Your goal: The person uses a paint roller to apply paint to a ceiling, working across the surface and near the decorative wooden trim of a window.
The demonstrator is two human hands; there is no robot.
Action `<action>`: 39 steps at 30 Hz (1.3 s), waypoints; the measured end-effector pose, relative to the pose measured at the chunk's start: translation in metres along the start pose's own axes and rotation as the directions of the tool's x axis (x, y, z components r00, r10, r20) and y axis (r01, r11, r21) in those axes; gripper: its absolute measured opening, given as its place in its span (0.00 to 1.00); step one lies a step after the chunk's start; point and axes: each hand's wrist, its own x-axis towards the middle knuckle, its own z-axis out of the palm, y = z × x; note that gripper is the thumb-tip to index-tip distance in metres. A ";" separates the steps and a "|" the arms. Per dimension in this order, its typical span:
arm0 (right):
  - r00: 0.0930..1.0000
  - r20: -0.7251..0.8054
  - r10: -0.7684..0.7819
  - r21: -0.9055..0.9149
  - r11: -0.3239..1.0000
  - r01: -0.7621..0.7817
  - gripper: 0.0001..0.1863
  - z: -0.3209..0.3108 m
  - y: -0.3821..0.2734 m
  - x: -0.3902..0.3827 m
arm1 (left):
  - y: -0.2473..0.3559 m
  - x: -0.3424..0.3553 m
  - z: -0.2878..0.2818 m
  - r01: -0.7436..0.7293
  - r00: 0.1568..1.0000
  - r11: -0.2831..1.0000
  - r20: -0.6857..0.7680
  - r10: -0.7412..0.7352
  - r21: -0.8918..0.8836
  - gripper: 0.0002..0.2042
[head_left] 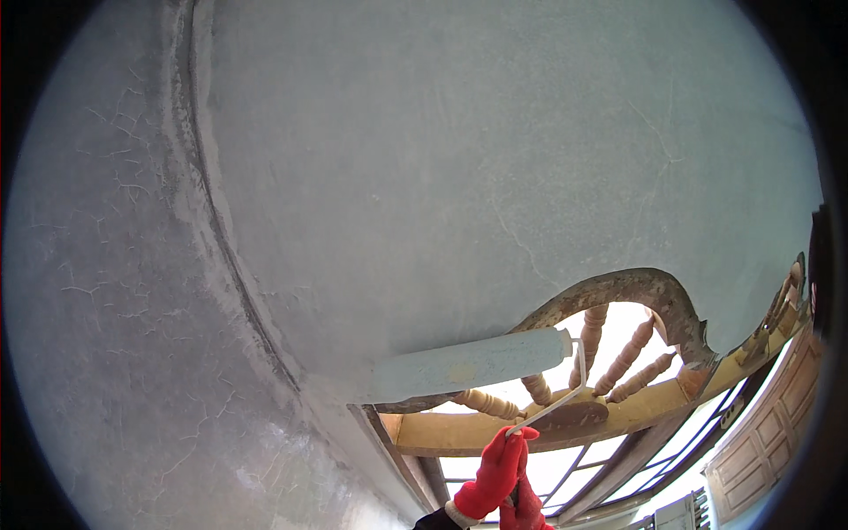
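Observation:
Both my hands wear red gloves and grip a paint roller (pixel 473 364) at the bottom middle. My left hand (pixel 495 473) is closed round it where the thin white wire frame (pixel 558 403) begins. Just below and to the right, my right hand (pixel 527 510) is closed lower on the handle, which is mostly hidden by the gloves. The long, pale blue-grey roller sleeve lies nearly level at the lower edge of the grey plastered surface (pixel 424 177). It overlaps the carved edge of the wooden arch behind it; whether it touches the plaster I cannot tell.
A dark, rough seam (pixel 216 208) curves down the left, beside a cracked plaster face (pixel 115 291). At lower right stands a wooden arch (pixel 609 287) with turned spindles (pixel 624 358) over a yellowish beam (pixel 459 433). Window panes and a panelled wooden door (pixel 764 442) lie beyond.

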 end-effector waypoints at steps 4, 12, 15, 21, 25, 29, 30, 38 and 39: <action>0.994 -0.072 0.084 -0.017 0.996 -0.085 0.26 0.015 0.005 -0.004 | 0.005 0.006 -0.011 0.077 0.994 0.997 0.077 -0.076 -0.010 0.13; 0.934 0.017 0.357 -0.192 0.918 -0.347 0.30 0.018 -0.054 0.032 | 0.029 0.012 -0.028 -0.116 0.988 0.993 0.101 0.115 0.009 0.18; 0.991 -0.088 0.100 -0.310 0.943 -0.123 0.29 0.020 -0.051 0.049 | 0.039 0.017 -0.032 -0.239 0.970 0.971 0.048 0.239 0.003 0.23; 0.940 -0.203 -0.275 -0.295 0.932 0.209 0.40 0.015 -0.108 0.160 | 0.065 0.019 -0.046 -0.359 0.930 0.930 -0.111 0.349 -0.082 0.20; 0.820 -0.276 -0.502 -0.284 0.857 0.429 0.36 0.006 -0.167 0.251 | 0.074 0.019 -0.056 -0.417 0.899 0.909 -0.140 0.415 0.019 0.20; 0.660 -0.353 -0.662 -0.458 0.738 0.495 0.29 -0.021 -0.251 0.344 | 0.077 0.017 -0.060 -0.434 0.895 0.901 -0.113 0.432 0.010 0.20; 0.543 -0.376 -0.751 -0.590 0.646 0.484 0.28 -0.027 -0.269 0.366 | 0.078 0.016 -0.062 -0.434 0.894 0.901 -0.122 0.432 0.013 0.20; 0.565 -0.146 -0.812 -0.659 0.506 0.556 0.17 -0.068 -0.383 0.416 | 0.094 0.007 -0.077 -0.489 0.858 0.872 -0.165 0.486 0.025 0.21; 0.490 -0.057 -0.870 -0.726 0.373 0.578 0.16 -0.077 -0.377 0.421 | 0.097 0.004 -0.077 -0.483 0.862 0.875 -0.157 0.482 0.038 0.21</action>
